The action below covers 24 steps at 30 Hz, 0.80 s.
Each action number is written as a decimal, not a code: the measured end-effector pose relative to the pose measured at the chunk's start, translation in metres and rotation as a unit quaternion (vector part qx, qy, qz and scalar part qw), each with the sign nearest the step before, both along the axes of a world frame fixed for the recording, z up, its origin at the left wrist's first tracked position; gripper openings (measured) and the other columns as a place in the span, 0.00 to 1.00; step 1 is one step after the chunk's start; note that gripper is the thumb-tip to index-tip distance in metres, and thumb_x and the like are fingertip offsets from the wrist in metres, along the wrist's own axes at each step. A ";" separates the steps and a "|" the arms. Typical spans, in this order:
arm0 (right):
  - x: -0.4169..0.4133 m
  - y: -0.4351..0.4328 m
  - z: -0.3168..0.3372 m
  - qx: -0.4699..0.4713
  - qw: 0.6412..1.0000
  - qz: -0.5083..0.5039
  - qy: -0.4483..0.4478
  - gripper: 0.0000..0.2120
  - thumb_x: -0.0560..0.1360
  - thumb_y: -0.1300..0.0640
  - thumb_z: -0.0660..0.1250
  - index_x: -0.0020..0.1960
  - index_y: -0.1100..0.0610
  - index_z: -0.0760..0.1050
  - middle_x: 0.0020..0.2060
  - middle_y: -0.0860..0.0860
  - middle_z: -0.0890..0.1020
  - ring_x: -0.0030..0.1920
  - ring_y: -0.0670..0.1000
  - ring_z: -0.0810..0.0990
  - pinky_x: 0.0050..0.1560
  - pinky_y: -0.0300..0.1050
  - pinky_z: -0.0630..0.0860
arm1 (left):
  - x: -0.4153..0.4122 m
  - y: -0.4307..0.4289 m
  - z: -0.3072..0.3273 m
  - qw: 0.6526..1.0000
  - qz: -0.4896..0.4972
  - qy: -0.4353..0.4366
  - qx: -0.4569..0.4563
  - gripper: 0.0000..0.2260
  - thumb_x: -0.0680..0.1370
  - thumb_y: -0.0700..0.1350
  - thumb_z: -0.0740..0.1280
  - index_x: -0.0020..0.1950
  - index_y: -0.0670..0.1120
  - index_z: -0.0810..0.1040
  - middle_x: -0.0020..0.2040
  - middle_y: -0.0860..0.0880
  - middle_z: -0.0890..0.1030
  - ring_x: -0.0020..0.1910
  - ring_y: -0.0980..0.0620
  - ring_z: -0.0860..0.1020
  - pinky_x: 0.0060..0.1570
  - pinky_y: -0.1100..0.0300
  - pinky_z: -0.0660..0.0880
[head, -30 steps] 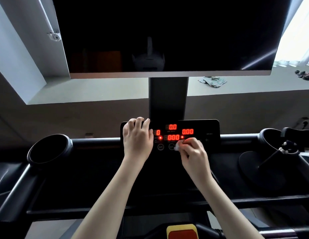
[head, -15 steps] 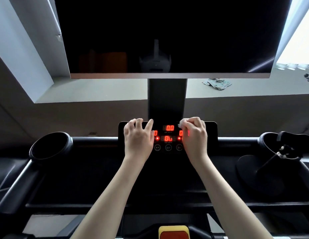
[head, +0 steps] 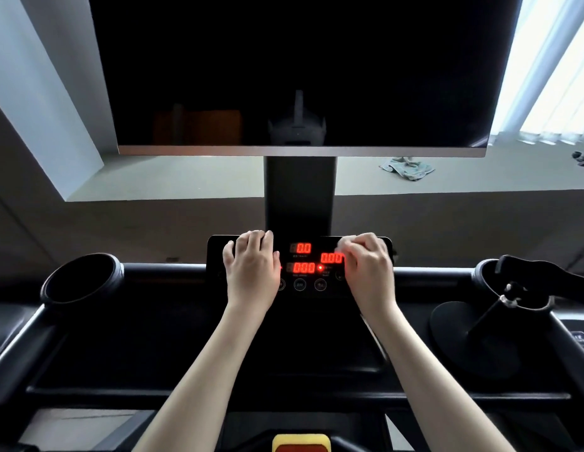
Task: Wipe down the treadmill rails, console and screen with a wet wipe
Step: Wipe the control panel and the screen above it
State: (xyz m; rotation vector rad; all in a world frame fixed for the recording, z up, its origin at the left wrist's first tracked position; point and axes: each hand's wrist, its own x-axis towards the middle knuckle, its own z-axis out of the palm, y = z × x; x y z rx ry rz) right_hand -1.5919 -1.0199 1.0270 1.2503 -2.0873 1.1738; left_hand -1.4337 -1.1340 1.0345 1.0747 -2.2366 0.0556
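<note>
At 6 o'clock, nearest the camera, a yellow and red tab (head: 300, 444) pokes up at the bottom edge. Both bare forearms reach from there toward 12 o'clock over the dark deck, with the left rail (head: 19, 347) slanting off at 8 o'clock. A round cup holder (head: 81, 278) sits at 9 o'clock, and at 3 o'clock stands a black stand (head: 480, 340) with a disc base.

The hands lie apart on the console (head: 300, 288), with red readouts (head: 303, 267) lit between them. The left hand (head: 251, 272) is at the console's 9 o'clock end, fingers hooked over its far edge. The right hand (head: 365, 272), at the 3 o'clock end, is blurred. Its fingers are bunched on a pale wad, the wet wipe (head: 344, 245), held at the fingertips against the console's upper edge.

Beyond, a post (head: 300, 197) carries the dark screen (head: 300, 70) at 12 o'clock. A crumpled cloth (head: 406, 169) lies on the ledge (head: 186, 177) at 1 o'clock.
</note>
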 end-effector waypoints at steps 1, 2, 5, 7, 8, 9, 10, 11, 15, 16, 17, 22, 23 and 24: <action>-0.001 0.001 0.001 -0.025 0.999 -0.032 -0.028 0.08 0.70 0.71 0.72 0.41 0.59 0.83 0.41 0.51 0.79 0.43 0.55 0.76 0.44 0.36 0.70 | 0.000 0.001 0.000 1.000 0.000 -0.002 -0.009 0.16 0.74 0.42 0.71 0.62 0.43 0.79 0.56 0.43 0.79 0.59 0.41 0.76 0.61 0.39 0.68; 0.001 0.002 0.002 -0.040 0.997 -0.048 -0.043 0.08 0.70 0.72 0.72 0.41 0.60 0.83 0.40 0.52 0.79 0.43 0.56 0.76 0.45 0.34 0.68 | -0.001 0.002 0.000 1.000 0.000 -0.004 -0.019 0.17 0.74 0.42 0.72 0.62 0.43 0.79 0.55 0.43 0.79 0.58 0.40 0.77 0.60 0.39 0.69; 0.018 0.002 -0.008 -0.003 1.000 0.015 0.005 0.08 0.69 0.72 0.72 0.42 0.61 0.83 0.41 0.52 0.79 0.42 0.56 0.77 0.45 0.38 0.72 | -0.001 0.003 0.000 1.000 -0.004 -0.001 -0.026 0.16 0.73 0.42 0.72 0.61 0.44 0.80 0.54 0.42 0.79 0.57 0.39 0.76 0.58 0.38 0.70; 0.019 0.009 -0.016 0.030 0.997 0.061 0.040 0.07 0.71 0.70 0.72 0.42 0.60 0.83 0.42 0.51 0.79 0.43 0.54 0.77 0.39 0.44 0.78 | -0.001 0.002 -0.001 1.000 -0.003 0.003 -0.027 0.16 0.73 0.42 0.73 0.60 0.44 0.80 0.54 0.42 0.79 0.56 0.39 0.76 0.57 0.38 0.70; 0.014 0.012 -0.017 0.030 0.998 0.045 0.035 0.06 0.71 0.70 0.73 0.42 0.60 0.83 0.41 0.50 0.79 0.43 0.54 0.77 0.36 0.46 0.79 | -0.002 0.001 -0.001 1.000 -0.005 0.004 -0.029 0.16 0.73 0.42 0.73 0.60 0.44 0.80 0.54 0.42 0.79 0.56 0.39 0.77 0.57 0.38 0.71; 0.009 0.014 -0.016 0.012 1.000 0.012 0.015 0.06 0.71 0.70 0.73 0.41 0.60 0.83 0.40 0.51 0.79 0.42 0.53 0.77 0.35 0.47 0.79 | -0.002 0.002 -0.001 1.000 -0.004 0.004 -0.030 0.16 0.73 0.42 0.73 0.60 0.44 0.81 0.53 0.42 0.79 0.56 0.39 0.77 0.57 0.37 0.71; 0.007 0.015 -0.016 -0.013 0.999 -0.029 -0.015 0.05 0.71 0.70 0.73 0.41 0.61 0.83 0.39 0.51 0.78 0.41 0.53 0.76 0.36 0.47 0.79 | -0.002 0.002 0.000 1.000 -0.006 0.005 -0.030 0.16 0.73 0.42 0.73 0.60 0.44 0.80 0.54 0.43 0.79 0.56 0.39 0.77 0.57 0.37 0.71; 0.009 0.015 -0.015 -0.036 0.997 -0.061 -0.039 0.04 0.71 0.70 0.73 0.40 0.63 0.83 0.38 0.52 0.78 0.40 0.52 0.74 0.38 0.46 0.78 | -0.002 0.002 0.000 1.000 -0.009 0.004 -0.029 0.16 0.73 0.42 0.73 0.60 0.44 0.80 0.54 0.43 0.79 0.56 0.39 0.77 0.57 0.37 0.71; 0.042 0.016 -0.026 0.007 1.000 0.021 0.002 0.06 0.71 0.70 0.73 0.40 0.61 0.83 0.39 0.50 0.78 0.40 0.52 0.76 0.42 0.37 0.74 | 0.001 -0.001 -0.002 0.999 -0.017 -0.001 -0.033 0.16 0.74 0.43 0.72 0.61 0.44 0.80 0.55 0.43 0.79 0.57 0.40 0.76 0.58 0.37 0.70; 0.045 0.021 -0.029 0.027 0.998 0.051 0.014 0.06 0.71 0.70 0.73 0.41 0.60 0.83 0.39 0.50 0.78 0.40 0.52 0.77 0.41 0.39 0.76 | 0.001 -0.002 -0.001 0.999 -0.019 -0.002 -0.030 0.16 0.74 0.43 0.72 0.62 0.44 0.79 0.55 0.43 0.78 0.57 0.40 0.76 0.59 0.37 0.70; 0.042 0.026 -0.032 0.035 0.998 0.050 0.015 0.06 0.71 0.69 0.73 0.41 0.60 0.83 0.39 0.50 0.78 0.41 0.52 0.77 0.40 0.41 0.77 | 0.001 -0.001 -0.001 0.999 -0.022 -0.003 -0.026 0.16 0.75 0.43 0.71 0.62 0.44 0.79 0.56 0.43 0.78 0.58 0.40 0.75 0.59 0.37 0.69; 0.033 0.029 -0.031 -0.026 0.990 -0.110 -0.083 0.04 0.71 0.70 0.73 0.40 0.63 0.81 0.39 0.52 0.77 0.41 0.53 0.75 0.40 0.46 0.78 | 0.001 -0.001 0.000 0.999 -0.032 -0.003 -0.024 0.17 0.75 0.43 0.71 0.63 0.43 0.78 0.56 0.43 0.78 0.58 0.40 0.75 0.60 0.37 0.69; 0.041 0.027 -0.033 -0.017 0.992 -0.096 -0.078 0.05 0.71 0.70 0.73 0.39 0.63 0.82 0.39 0.51 0.77 0.41 0.52 0.75 0.40 0.43 0.76 | 0.002 -0.001 0.000 0.999 -0.031 -0.004 -0.026 0.17 0.75 0.43 0.71 0.63 0.43 0.78 0.56 0.43 0.78 0.58 0.40 0.75 0.59 0.37 0.69; 0.048 0.027 -0.036 -0.002 0.995 -0.071 -0.065 0.05 0.72 0.69 0.73 0.39 0.62 0.82 0.39 0.50 0.77 0.41 0.51 0.75 0.40 0.39 0.75 | 0.002 -0.001 -0.001 0.999 -0.032 -0.006 -0.027 0.17 0.75 0.43 0.71 0.63 0.43 0.78 0.56 0.43 0.78 0.58 0.40 0.75 0.59 0.37 0.69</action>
